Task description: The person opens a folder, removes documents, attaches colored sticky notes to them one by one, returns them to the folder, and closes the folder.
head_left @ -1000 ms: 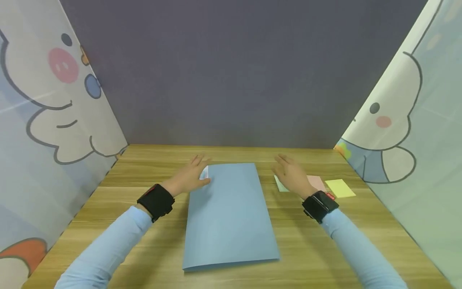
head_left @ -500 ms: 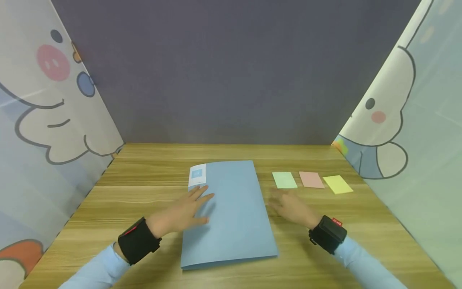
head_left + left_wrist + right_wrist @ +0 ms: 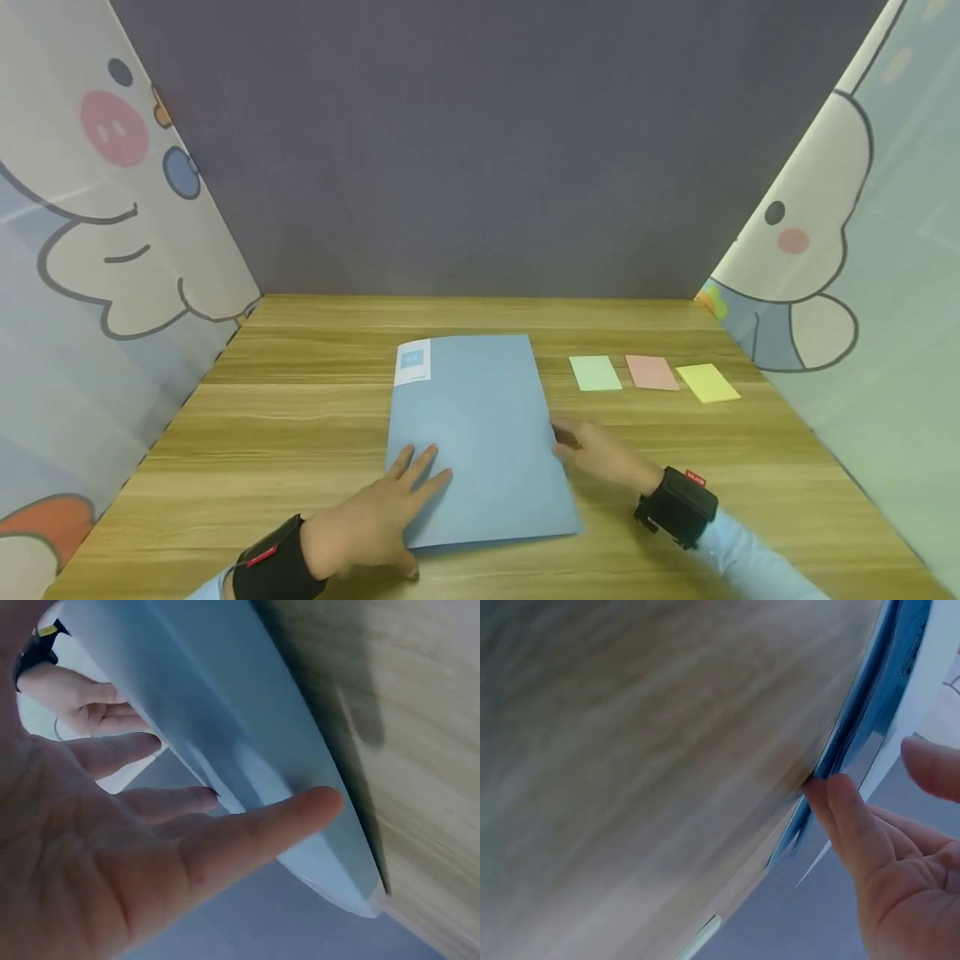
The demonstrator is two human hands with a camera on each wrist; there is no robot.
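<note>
A light blue paper folder (image 3: 480,433) with a white and blue label (image 3: 412,362) at its upper left corner lies on the wooden table. My left hand (image 3: 367,521) is over its lower left part, fingers spread; in the left wrist view, the fingers (image 3: 255,840) reach across the folder's spine side. At the folder's right edge is my right hand (image 3: 600,450). Its fingertips (image 3: 840,787) touch that edge in the right wrist view, where the layers stand slightly apart, while the thumb (image 3: 934,766) is held away from the fingers. The folder's inside is hidden.
Three sticky note pads, green (image 3: 595,372), pink (image 3: 651,372) and yellow (image 3: 707,383), lie in a row right of the folder. A dark grey panel (image 3: 472,150) rises behind the table, with cartoon-printed sheets (image 3: 795,208) at both sides.
Both hands have come down toward me from above the folder's top. My left hand moved to its lower left part, and my right hand reached its right edge. The label and pads are uncovered.
</note>
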